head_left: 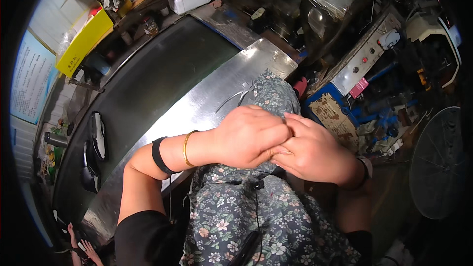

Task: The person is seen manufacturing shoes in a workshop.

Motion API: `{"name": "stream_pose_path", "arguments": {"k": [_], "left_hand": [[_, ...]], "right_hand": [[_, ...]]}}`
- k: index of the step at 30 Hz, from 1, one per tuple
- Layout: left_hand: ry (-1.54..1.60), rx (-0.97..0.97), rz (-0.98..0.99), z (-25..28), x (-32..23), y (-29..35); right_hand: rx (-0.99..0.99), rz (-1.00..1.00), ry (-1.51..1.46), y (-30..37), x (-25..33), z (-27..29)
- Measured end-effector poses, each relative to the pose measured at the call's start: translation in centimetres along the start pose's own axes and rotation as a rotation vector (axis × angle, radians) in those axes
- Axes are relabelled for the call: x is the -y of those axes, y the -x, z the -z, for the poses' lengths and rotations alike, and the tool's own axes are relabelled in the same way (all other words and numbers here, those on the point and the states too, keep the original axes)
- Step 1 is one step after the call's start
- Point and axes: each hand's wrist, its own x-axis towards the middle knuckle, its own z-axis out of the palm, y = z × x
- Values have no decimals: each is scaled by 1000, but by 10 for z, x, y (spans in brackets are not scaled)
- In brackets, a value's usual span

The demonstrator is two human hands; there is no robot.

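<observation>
My left hand (pixel 250 137) and my right hand (pixel 318 149) are brought together in front of my flowered apron (pixel 231 216). Both are closed, with their fingers pressed against each other. Whatever may be between them is hidden. Just beyond my left hand, a pair of pliers (pixel 242 92) with thin, splayed handles lies on the shiny metal ledge (pixel 185 98), next to the apron's cloth.
A dark conveyor belt (pixel 162 69) runs along the left, carrying black-and-white moulded pieces (pixel 97 135). Another person's hands (pixel 84 249) show at the lower left. A machine with a button panel (pixel 364 56) stands right, above a round fan (pixel 436 162).
</observation>
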Motion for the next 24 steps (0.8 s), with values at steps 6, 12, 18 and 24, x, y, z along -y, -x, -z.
{"name": "stream_pose_path", "arguments": {"k": [6, 12, 18, 24], "left_hand": [[35, 54, 127, 12, -5, 9], [-221, 84, 85, 14, -7, 16], [405, 165, 323, 24, -12, 10], [-471, 356, 41, 21, -30, 0]], "right_hand": [[91, 45, -150, -1, 0, -5], [99, 28, -49, 3, -6, -17], [76, 120, -122, 4, -8, 2], [-355, -123, 15, 1, -15, 25]]}}
